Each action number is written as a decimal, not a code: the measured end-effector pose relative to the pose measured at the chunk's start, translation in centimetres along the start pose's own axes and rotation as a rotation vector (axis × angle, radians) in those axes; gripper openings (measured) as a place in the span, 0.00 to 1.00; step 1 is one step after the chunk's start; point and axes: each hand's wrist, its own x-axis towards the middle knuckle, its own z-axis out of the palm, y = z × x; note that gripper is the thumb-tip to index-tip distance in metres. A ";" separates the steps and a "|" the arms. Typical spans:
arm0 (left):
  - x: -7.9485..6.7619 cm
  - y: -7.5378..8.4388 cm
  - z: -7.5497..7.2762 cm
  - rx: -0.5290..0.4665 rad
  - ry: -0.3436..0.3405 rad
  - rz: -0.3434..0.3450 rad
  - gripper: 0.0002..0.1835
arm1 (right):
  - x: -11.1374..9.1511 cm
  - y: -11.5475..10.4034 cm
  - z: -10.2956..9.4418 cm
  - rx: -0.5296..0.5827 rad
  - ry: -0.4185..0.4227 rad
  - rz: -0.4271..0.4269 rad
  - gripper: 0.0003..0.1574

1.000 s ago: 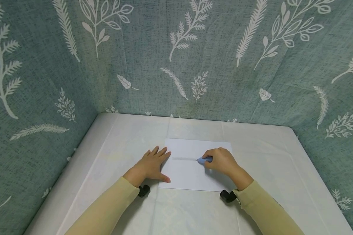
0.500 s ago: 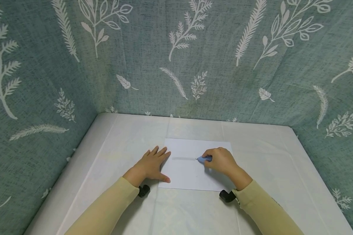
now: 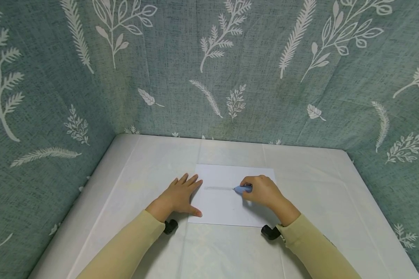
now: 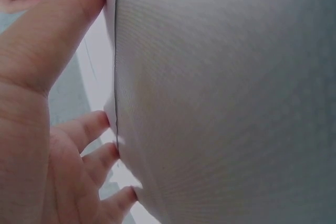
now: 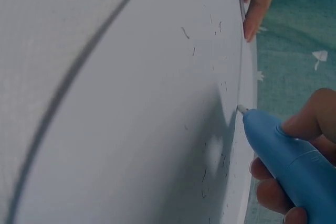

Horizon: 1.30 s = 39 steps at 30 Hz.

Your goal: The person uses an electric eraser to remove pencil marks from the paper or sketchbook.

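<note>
A white sheet of paper (image 3: pixel 220 211) lies on the table, with a faint grey line (image 3: pixel 216 188) across its upper part. My left hand (image 3: pixel 177 197) rests with spread fingers over the sheet's left edge. In my right hand (image 3: pixel 265 192) I grip a blue electric eraser (image 3: pixel 243 189), its narrow white tip at the right end of the line. The right wrist view shows the eraser's rounded body (image 5: pixel 286 148) held between thumb and fingers, the thumb by a button. Small dark crumbs (image 5: pixel 203 176) are scattered over the paper there.
A white cloth (image 3: pixel 153 162) covers the table. Green fabric (image 3: pixel 181 104) with white leaf prints hangs behind it and at both sides. A black wrist device (image 3: pixel 270 232) sits under the right cuff, another (image 3: pixel 171 226) under the left.
The eraser's tip has shifted very slightly at the line's right end. My left hand and the paper have stayed in place.
</note>
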 end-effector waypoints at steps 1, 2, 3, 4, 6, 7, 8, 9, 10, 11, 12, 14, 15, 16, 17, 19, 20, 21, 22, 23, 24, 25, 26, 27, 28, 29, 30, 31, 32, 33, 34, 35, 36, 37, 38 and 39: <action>0.0 0.0 0.0 0.001 -0.001 -0.001 0.64 | 0.0 0.0 0.0 0.004 -0.002 -0.001 0.12; 0.0 0.0 0.0 0.002 0.000 -0.002 0.64 | 0.0 0.0 0.0 0.004 -0.003 -0.003 0.12; 0.0 0.0 0.1 0.001 0.000 -0.002 0.64 | 0.0 0.0 0.0 0.004 -0.003 -0.003 0.12; 0.1 -0.1 0.1 0.001 0.001 -0.002 0.64 | 0.0 0.0 0.0 0.003 -0.002 -0.004 0.12; 0.1 -0.1 0.2 -0.001 0.003 -0.002 0.64 | 0.0 0.0 0.0 0.000 0.000 -0.004 0.12; 0.1 -0.1 0.2 0.000 0.003 -0.003 0.64 | 0.1 0.0 0.0 -0.002 0.001 -0.004 0.12; 0.1 -0.1 0.2 0.000 0.003 -0.003 0.64 | 0.0 0.1 0.1 -0.006 0.004 -0.006 0.12; 0.1 -0.1 0.2 0.000 0.002 -0.003 0.64 | 0.0 0.0 0.1 -0.007 0.006 -0.006 0.12; 0.1 -0.1 0.2 0.002 0.001 -0.003 0.64 | 0.0 0.0 0.1 -0.010 0.009 -0.009 0.12; 0.0 -0.1 0.2 -0.004 0.003 -0.001 0.64 | 0.0 0.0 0.1 -0.011 0.012 -0.012 0.11; 0.0 -0.1 0.2 -0.008 0.005 0.001 0.64 | 0.0 0.0 0.1 -0.014 0.016 -0.017 0.11; -0.1 0.0 0.1 -0.011 0.001 0.002 0.64 | 0.0 0.0 0.1 -0.019 0.026 -0.026 0.11; -0.1 0.0 0.1 -0.014 0.002 0.005 0.64 | 0.0 0.0 0.1 -0.020 0.030 -0.029 0.10; -0.1 0.0 0.0 -0.016 0.003 0.008 0.64 | 0.0 -0.1 0.1 -0.019 0.033 -0.034 0.10; -0.1 0.0 0.0 -0.022 0.005 0.010 0.64 | 0.0 -0.1 0.1 -0.016 0.033 -0.040 0.10; -0.2 0.0 -0.1 -0.017 0.000 0.008 0.64 | 0.0 -0.1 0.2 -0.010 0.023 -0.050 0.10; -0.2 0.0 -0.1 -0.015 -0.001 0.007 0.64 | -0.1 -0.2 0.1 -0.006 0.018 -0.056 0.11; -0.2 0.0 -0.1 -0.017 0.003 0.009 0.64 | -0.1 -0.2 0.1 -0.004 0.016 -0.059 0.11; -0.2 0.0 -0.1 -0.014 0.002 0.007 0.64 | -0.1 -0.2 0.1 -0.007 0.016 -0.059 0.11; -0.2 0.0 -0.1 -0.014 0.005 0.008 0.64 | 0.0 -0.3 0.1 -0.012 0.019 -0.055 0.11; -0.2 0.0 -0.2 -0.012 0.007 0.009 0.64 | 0.0 -0.3 0.1 -0.017 0.023 -0.048 0.11; -0.2 0.0 -0.1 -0.008 0.009 0.009 0.64 | 0.0 -0.3 0.1 -0.024 0.029 -0.039 0.11; -0.2 0.0 -0.1 -0.003 0.008 0.009 0.64 | 0.0 -0.3 0.1 -0.028 0.032 -0.029 0.11; -0.2 0.0 -0.1 -0.001 0.011 0.010 0.64 | 0.0 -0.3 0.1 -0.029 0.030 -0.020 0.11; -0.2 0.0 -0.1 0.002 0.009 0.009 0.64 | 0.0 -0.3 0.1 -0.026 0.022 -0.013 0.11; -0.2 0.0 -0.1 0.002 0.009 0.010 0.64 | 0.1 -0.3 0.1 -0.020 0.011 -0.010 0.11; -0.2 0.0 -0.1 0.004 0.006 0.007 0.64 | 0.0 -0.4 0.1 -0.015 0.003 -0.009 0.11; -0.2 0.0 -0.1 0.004 0.003 0.006 0.64 | 0.0 -0.4 0.1 -0.016 -0.001 -0.007 0.11; -0.1 0.0 -0.1 0.002 0.004 0.006 0.64 | 0.0 -0.4 0.0 -0.017 0.001 -0.004 0.11; -0.1 0.0 -0.1 0.000 0.004 0.006 0.64 | 0.0 -0.4 0.0 -0.020 0.007 0.000 0.11; -0.1 0.0 -0.1 -0.003 0.005 0.006 0.64 | 0.0 -0.4 0.0 -0.024 0.015 0.003 0.11; -0.1 0.0 -0.1 -0.004 0.005 0.006 0.64 | 0.0 -0.4 0.0 -0.028 0.022 0.006 0.11; 0.0 0.0 -0.1 -0.003 0.005 0.006 0.64 | 0.0 -0.4 0.0 -0.029 0.026 0.007 0.11; 0.0 0.0 -0.1 -0.004 0.005 0.005 0.64 | 0.0 -0.5 0.0 -0.030 0.024 -0.002 0.11; 0.0 0.0 -0.1 -0.001 0.002 0.004 0.64 | 0.0 -0.5 0.0 -0.024 0.016 -0.011 0.11; 0.0 0.0 -0.1 0.002 -0.001 0.002 0.64 | 0.0 -0.5 0.0 -0.017 0.006 -0.017 0.11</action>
